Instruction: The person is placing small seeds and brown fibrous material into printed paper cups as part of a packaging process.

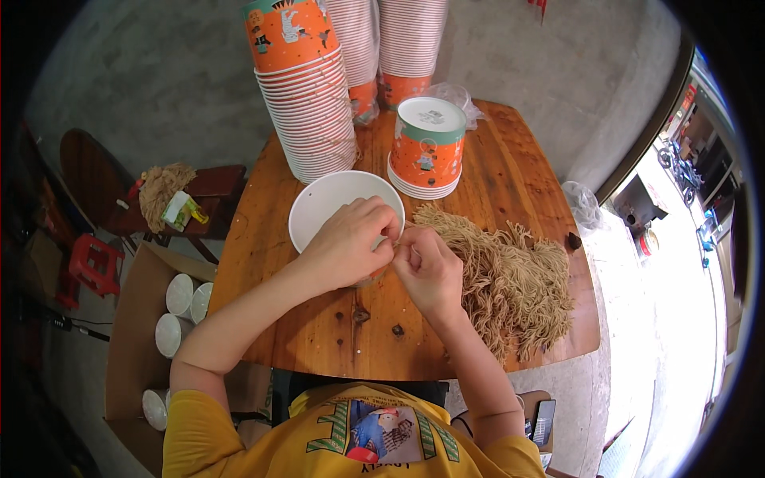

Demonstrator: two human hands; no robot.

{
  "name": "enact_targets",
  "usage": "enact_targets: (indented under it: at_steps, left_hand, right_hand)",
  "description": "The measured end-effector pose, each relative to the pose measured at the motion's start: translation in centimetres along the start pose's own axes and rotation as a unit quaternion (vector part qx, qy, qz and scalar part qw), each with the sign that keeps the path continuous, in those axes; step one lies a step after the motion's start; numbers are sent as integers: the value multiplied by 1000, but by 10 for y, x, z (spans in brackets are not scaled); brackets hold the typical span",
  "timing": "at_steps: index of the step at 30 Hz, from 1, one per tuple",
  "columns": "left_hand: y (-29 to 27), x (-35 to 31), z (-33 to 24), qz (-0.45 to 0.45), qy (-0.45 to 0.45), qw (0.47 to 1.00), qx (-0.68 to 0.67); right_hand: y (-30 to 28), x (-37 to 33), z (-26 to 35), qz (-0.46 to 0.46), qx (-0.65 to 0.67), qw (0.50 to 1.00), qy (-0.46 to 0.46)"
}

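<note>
A white-lined paper bucket (323, 209) stands on the wooden table in front of me, its mouth upward and tilted a little toward me. Across its near right rim lies my left hand (355, 243), fingers closed in a pinch. Close against it, just outside the rim, my right hand (428, 269) pinches too. Between the fingertips a short bit of thin tan string seems to show; the fingers hide most of it. Right of my right hand spreads a heap of tan strings (510, 283).
Behind the bucket rises a tall stack of nested orange paper buckets (307, 119), with wrapped stacks (410, 40) farther back. A short upside-down stack (428, 151) stands right of them. On the floor at left, a cardboard box (131, 334) holds white-ended tubs. A red stool (97, 263) is beyond.
</note>
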State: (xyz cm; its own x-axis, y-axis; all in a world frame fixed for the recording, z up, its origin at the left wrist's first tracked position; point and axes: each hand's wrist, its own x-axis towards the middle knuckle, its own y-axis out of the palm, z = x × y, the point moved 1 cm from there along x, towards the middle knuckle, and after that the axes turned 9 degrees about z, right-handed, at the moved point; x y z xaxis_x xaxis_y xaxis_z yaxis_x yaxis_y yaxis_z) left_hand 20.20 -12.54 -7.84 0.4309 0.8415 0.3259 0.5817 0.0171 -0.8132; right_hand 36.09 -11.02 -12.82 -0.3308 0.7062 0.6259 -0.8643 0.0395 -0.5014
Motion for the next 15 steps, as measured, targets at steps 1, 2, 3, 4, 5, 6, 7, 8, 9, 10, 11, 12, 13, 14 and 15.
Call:
enact_targets:
  at_steps: [1,2,3,4,5,6,7,8,9,10,11,12,13,14,15]
  left_hand:
    - [1,0,0,1,1,1000,-1]
    - [2,1,1,6,-2,1000,3]
    - [2,0,1,10,-8,1000,11]
    - [1,-1,0,9,-9,1000,12]
    - [1,-1,0,13,-13,1000,11]
    - [1,-1,0,17,-16,1000,8]
    - [1,-1,1,17,-16,1000,8]
    - [1,-1,2,22,-19,1000,4]
    - [1,0,2,27,-23,999,1]
    - [1,-1,2,27,-24,999,1]
    - [1,-1,3,29,-29,999,3]
    - [2,0,4,31,-33,999,3]
    - [3,0,4,31,-33,999,3]
    - [3,1,4,27,-35,999,-20]
    - [4,1,5,24,-37,998,-43]
  right_hand:
    - [0,0,-1,-2,-18,1000,-10]
    - [-1,0,-1,-2,-20,1000,-9]
    - [-1,1,1,-6,-34,999,-19]
    - [-1,1,2,-9,-47,998,-28]
    - [-1,2,3,-9,-46,998,-29]
    - [-2,2,4,-10,-57,998,-38]
    - [-2,2,4,-11,-69,996,-48]
    - [-3,2,4,-11,-70,996,-48]
    - [-3,3,4,-2,-84,995,-57]
    - [-3,3,4,8,-97,993,-66]
    - [-3,3,3,8,-97,993,-66]
    - [-3,2,1,14,-106,992,-71]
    - [-3,2,1,21,-116,990,-76]
    - [-3,2,1,21,-116,990,-76]
    - [-2,2,2,16,-80,995,-59]
